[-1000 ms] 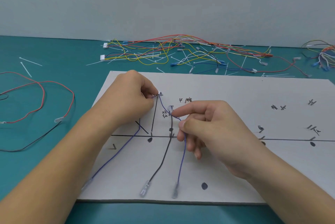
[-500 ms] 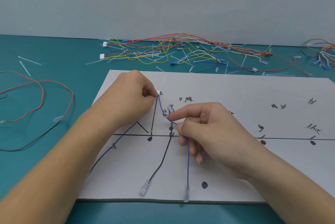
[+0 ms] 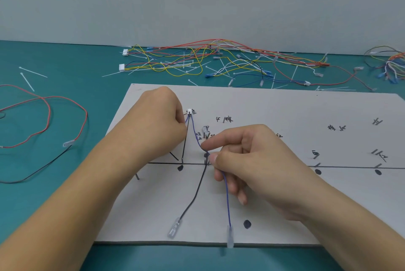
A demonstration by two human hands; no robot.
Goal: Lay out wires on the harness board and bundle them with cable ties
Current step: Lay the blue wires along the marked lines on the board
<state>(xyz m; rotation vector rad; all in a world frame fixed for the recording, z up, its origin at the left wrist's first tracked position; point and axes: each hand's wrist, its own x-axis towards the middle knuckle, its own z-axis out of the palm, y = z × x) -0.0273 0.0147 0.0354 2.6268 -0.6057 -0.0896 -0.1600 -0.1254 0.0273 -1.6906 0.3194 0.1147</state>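
The left hand (image 3: 162,121) is curled into a loose fist, its fingertips pinching the strands just under the small white connector (image 3: 189,112) and holding it on its handwritten mark. The right hand (image 3: 252,161) pinches the blue wire (image 3: 226,196) between thumb and forefinger close to the drawn horizontal line, its other fingers folded beneath. Between the two hands the wire runs in a shallow curve; below the right hand it drops toward the person.

The step looks like seating this wire along its drawn branch. To do it well, the left pinch should stay firm so the connector does not drag off its mark, while the right hand takes out slack gently and presses the wire down where the branch meets the line, beside the black wire (image 3: 197,189) already lying there.

The harness board (image 3: 285,205) ends just short of the wrists, and the blue wire's clear terminal (image 3: 230,237) overhangs that near edge, so it could catch or swing. Right of the right hand the board offers open room for routing. Left of the left hand a red and black wire loop (image 3: 50,106) lies on the table (image 3: 65,69). Beyond both hands sits a pile of wires (image 3: 197,60) with loose cable ties (image 3: 32,72) within reach
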